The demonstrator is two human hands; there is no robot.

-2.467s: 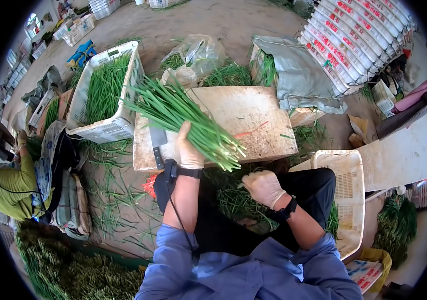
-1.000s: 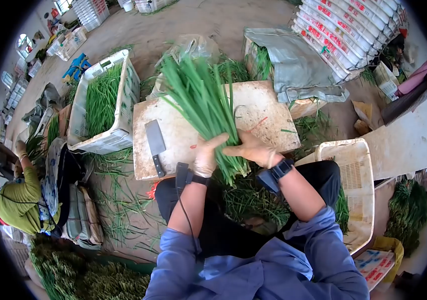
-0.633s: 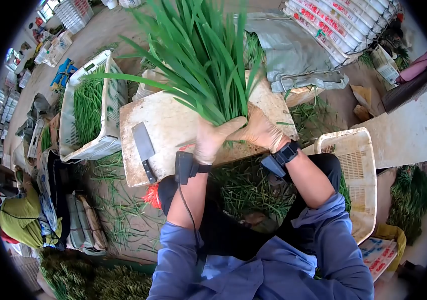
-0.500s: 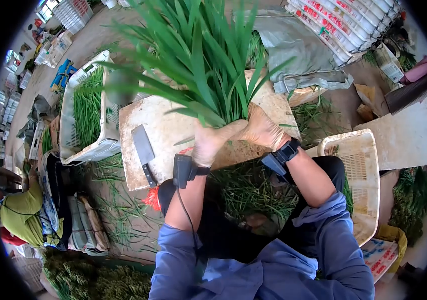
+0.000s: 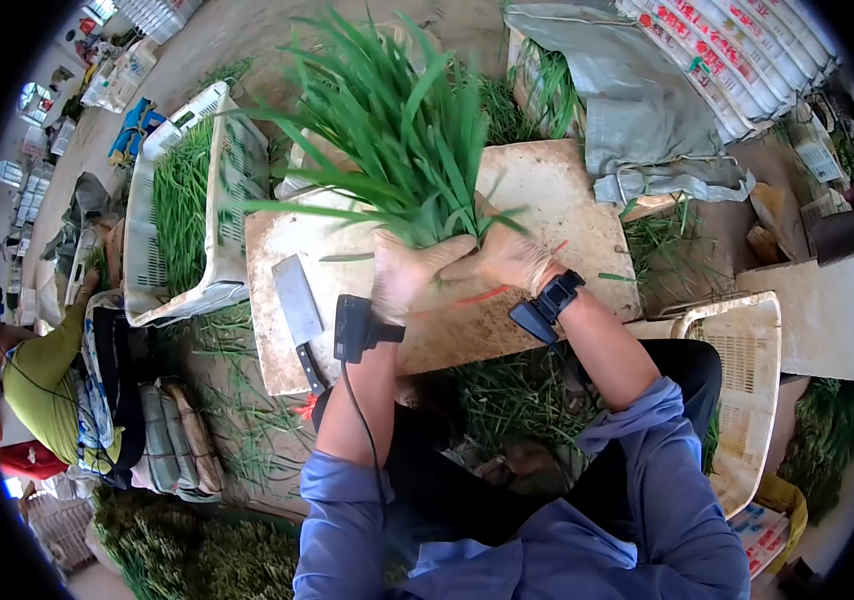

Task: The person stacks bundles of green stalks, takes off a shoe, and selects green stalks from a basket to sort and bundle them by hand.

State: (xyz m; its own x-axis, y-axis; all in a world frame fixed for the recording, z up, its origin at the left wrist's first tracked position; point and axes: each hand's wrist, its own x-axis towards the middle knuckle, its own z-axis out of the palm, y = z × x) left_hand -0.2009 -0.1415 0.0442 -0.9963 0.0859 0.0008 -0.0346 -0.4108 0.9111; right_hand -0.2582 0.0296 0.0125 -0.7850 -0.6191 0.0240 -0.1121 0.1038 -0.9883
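A thick bunch of garlic chives stands over the worn board, its flat green leaves fanning up and away from me. My left hand wraps the base from the left, and my right hand closes round it from the right. Both hands meet at the bottom of the bunch, so the stem ends are hidden. Close under them a thin red strip lies across the board; whether a hand holds it I cannot tell. To the left rests a cleaver with a black handle.
A white crate of green stalks stands left of the board. Another crate is at my right. Loose cuttings cover the floor below. A co-worker in a yellow-green top sits far left. Stacked white crates rise at back right.
The bunch has come lower and nearer the board, with both hands still round its base. More of the red strip shows beneath them. The view has shifted slightly.
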